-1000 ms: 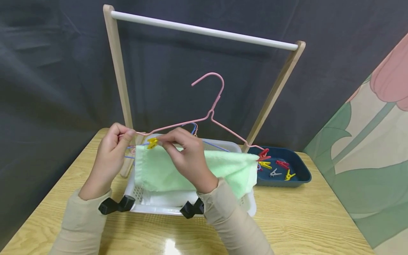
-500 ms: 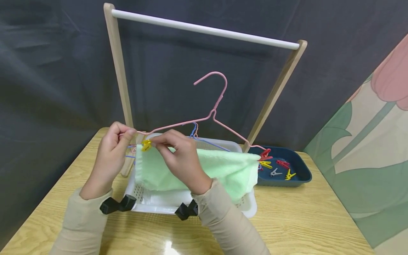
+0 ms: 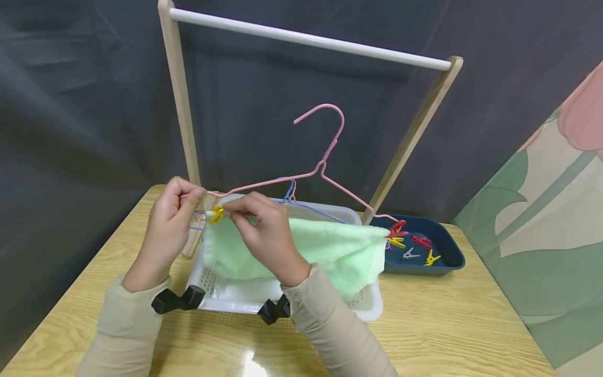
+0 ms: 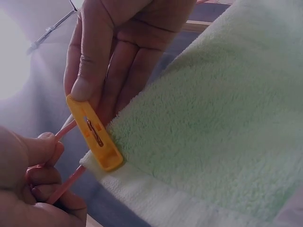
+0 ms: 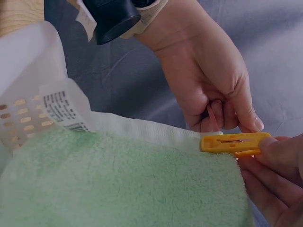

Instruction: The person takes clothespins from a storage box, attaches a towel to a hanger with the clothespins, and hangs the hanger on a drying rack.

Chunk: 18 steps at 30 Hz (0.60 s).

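Observation:
A pink wire hanger (image 3: 278, 180) is held up above the basket, its left end gripped by my left hand (image 3: 170, 225). Over its lower bar drapes a light green towel (image 3: 325, 243). My right hand (image 3: 268, 230) pinches the handle end of a yellow clothespin (image 3: 217, 214), whose nose sits over the towel's left top corner. In the left wrist view the clothespin (image 4: 97, 135) lies across the towel edge, right beside the hanger wire. A red clothespin (image 3: 397, 229) sits at the towel's right end on the hanger.
A white basket (image 3: 374, 309) with white cloth and a blue hanger (image 3: 320, 212) stands below the towel. Several clothespins lie in a dark blue tray (image 3: 440, 269) at right. Behind rises a wooden rack with a white rod (image 3: 311, 39).
My right hand has moved left with the yellow clothespin to the towel's corner, close to my left hand. The left hand keeps its grip on the hanger.

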Tool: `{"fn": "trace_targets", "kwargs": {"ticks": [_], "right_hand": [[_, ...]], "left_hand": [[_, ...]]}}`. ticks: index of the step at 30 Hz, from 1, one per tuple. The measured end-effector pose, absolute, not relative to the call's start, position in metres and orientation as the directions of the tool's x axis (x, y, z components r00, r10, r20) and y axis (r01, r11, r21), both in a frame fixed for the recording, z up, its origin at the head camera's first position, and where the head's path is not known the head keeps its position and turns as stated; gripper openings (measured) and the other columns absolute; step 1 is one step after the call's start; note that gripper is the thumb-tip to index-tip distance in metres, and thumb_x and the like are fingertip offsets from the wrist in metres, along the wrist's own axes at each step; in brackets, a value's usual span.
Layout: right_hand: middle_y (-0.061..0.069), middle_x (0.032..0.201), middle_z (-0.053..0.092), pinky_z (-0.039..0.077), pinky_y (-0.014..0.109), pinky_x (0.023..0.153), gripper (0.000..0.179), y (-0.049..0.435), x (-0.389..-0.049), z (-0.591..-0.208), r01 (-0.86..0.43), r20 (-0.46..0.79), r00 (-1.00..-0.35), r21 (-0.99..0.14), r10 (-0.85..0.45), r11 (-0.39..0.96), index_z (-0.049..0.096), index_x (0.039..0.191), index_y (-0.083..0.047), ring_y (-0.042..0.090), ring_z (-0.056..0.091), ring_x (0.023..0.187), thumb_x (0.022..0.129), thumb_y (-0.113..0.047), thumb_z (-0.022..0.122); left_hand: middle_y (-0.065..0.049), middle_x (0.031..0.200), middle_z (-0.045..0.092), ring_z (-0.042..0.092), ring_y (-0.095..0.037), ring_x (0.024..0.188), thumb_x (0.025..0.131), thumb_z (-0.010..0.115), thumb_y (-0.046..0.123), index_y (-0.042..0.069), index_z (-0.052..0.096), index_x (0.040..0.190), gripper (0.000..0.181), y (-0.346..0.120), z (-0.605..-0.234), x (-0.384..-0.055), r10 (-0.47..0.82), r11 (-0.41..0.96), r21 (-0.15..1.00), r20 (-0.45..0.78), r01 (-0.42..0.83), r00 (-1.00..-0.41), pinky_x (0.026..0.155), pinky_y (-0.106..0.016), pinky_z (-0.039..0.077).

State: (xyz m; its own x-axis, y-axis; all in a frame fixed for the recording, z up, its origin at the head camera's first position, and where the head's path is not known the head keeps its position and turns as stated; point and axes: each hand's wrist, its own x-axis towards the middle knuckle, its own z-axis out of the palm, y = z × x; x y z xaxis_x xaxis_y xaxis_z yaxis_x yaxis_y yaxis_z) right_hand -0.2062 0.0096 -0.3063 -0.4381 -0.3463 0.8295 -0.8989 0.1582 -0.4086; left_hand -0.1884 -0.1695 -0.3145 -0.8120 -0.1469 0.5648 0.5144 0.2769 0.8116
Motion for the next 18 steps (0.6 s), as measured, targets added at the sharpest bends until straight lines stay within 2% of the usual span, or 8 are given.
{"fn": "trace_targets", "kwargs": {"ticks": [9,18], "right_hand": [[0.013,0.094,0.073,0.054,0.018,0.079,0.009,0.0099,-0.2053,-0.3052,-0.891,0.819,-0.454,-0.419,-0.35,0.175,0.074,0.098,0.004,0.021,0.071,0.087,0.089,0.005,0.074],[0.016,0.097,0.07,0.054,0.019,0.084,0.015,0.0092,-0.2038,-0.3094,-0.899,0.822,-0.437,-0.392,-0.364,0.195,0.071,0.103,0.006,0.024,0.071,0.09,0.089,0.005,0.074]], "left_hand": [[0.002,0.074,0.042,0.041,-0.012,0.069,0.104,0.054,0.004,-0.009,0.053,0.102,0.013,-0.1675,-0.3138,-0.1912,-0.137,0.256,0.817,0.559,0.516,-0.818,0.062,-0.022,0.035],[0.0,0.077,0.043,0.044,-0.016,0.072,0.105,0.053,0.007,-0.007,0.053,0.103,0.014,-0.1679,-0.3154,-0.1891,-0.129,0.269,0.826,0.54,0.495,-0.832,0.065,-0.021,0.039]]}}
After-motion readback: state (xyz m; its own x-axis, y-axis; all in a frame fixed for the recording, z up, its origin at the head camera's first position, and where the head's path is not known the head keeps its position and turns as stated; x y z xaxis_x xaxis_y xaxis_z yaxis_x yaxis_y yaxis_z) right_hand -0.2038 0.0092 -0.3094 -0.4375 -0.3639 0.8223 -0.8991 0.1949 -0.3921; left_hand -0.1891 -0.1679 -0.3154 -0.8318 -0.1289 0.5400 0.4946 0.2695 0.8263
